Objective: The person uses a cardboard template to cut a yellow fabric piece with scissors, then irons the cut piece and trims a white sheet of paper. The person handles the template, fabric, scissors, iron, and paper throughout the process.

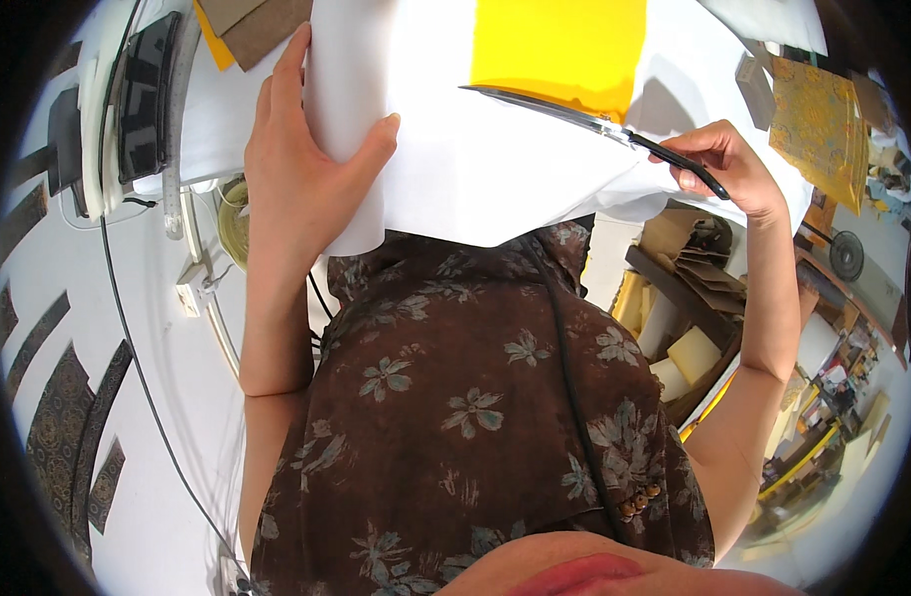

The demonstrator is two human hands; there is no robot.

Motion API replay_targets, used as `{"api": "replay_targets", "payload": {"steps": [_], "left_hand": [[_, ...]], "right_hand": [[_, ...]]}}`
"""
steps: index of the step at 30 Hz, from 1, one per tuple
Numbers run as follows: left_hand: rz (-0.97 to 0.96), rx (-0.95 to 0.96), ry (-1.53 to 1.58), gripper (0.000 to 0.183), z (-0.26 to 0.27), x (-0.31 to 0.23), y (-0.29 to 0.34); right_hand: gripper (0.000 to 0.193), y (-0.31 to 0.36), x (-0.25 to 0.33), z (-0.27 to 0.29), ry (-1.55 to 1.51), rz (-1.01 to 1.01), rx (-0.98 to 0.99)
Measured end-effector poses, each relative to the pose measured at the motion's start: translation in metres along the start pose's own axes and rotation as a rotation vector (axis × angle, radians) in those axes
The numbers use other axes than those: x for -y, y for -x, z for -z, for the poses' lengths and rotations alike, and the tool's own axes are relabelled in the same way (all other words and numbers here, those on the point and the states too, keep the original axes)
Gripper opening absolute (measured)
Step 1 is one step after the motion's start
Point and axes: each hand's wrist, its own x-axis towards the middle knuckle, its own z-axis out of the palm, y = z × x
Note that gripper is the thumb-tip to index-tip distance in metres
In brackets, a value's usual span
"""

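Your right hand is closed around the black handle of the scissors, whose long blade points left across the white sheet, along the lower edge of the yellow panel. How the second blade sits against the sheet is hard to make out. Your left hand lies spread, thumb and fingers apart, over the white roll at the sheet's left side, just in front of your brown floral garment.
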Motion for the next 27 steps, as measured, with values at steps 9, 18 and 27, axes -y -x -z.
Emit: {"api": "replay_targets", "payload": {"steps": [9,18,27], "left_hand": [[0.202,0.113,0.256,0.091,-0.005,-0.022,-0.004],[0.221,0.104,0.61,0.089,-0.02,-0.031,0.006],[0.385,0.106,1.013,0.074,-0.051,-0.033,0.02]], "right_hand": [[0.049,0.022,0.026,-0.004,0.003,-0.004,-0.069],[0.033,0.076,0.029,-0.037,-0.252,-0.206,-0.232],[0.042,0.135,0.007,-0.092,-0.019,-0.131,-0.482]]}}
